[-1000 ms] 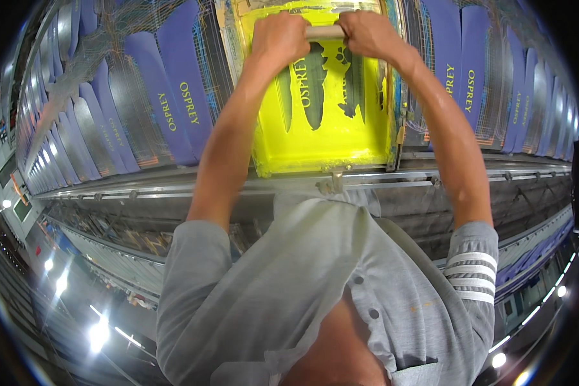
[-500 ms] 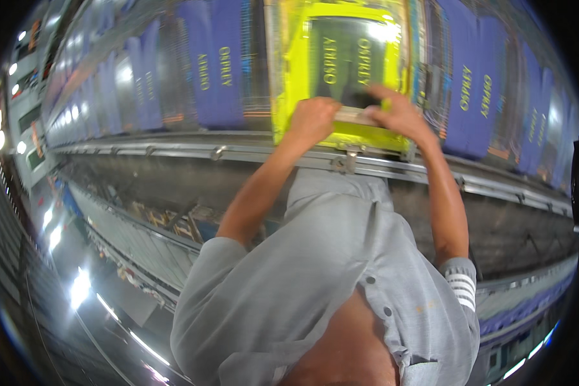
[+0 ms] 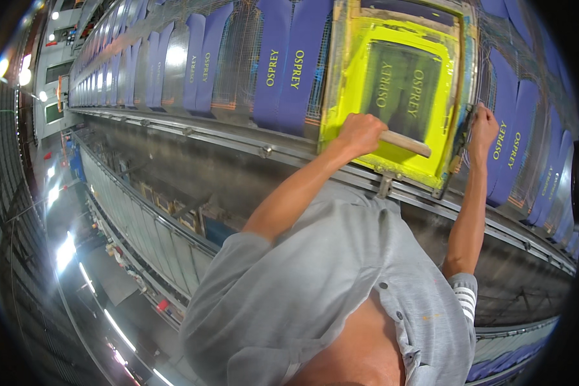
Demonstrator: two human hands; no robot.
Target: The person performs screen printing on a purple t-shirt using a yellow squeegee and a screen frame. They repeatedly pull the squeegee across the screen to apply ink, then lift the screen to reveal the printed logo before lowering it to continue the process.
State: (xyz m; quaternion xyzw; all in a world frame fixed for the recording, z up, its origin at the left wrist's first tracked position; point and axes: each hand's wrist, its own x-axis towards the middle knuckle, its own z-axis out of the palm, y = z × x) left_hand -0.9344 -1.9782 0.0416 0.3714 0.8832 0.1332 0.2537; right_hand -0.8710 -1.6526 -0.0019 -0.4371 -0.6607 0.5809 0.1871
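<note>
A screen-printing frame (image 3: 339, 72) lies ahead on the long table, its mesh ringed with bright yellow-green ink (image 3: 399, 35). Through the mesh's darker middle, lettering shows. My left hand (image 3: 361, 135) is closed around the left end of a wooden squeegee (image 3: 408, 144), which rests slantwise across the near part of the mesh. At the frame's right side, my right hand (image 3: 482, 134) is closed on its edge. The fingertips there are partly hidden.
Purple fabric pieces (image 3: 275, 67) with yellow lettering lie in a row along the table on both sides of the frame. A metal rail (image 3: 238, 147) with a bracket (image 3: 385, 185) runs along the near edge. Another long table (image 3: 154, 225) stands behind at lower left.
My right hand has left the squeegee area and moved right to the frame's edge, closing there. The left hand stays on the squeegee. The view has turned, placing the frame farther right.
</note>
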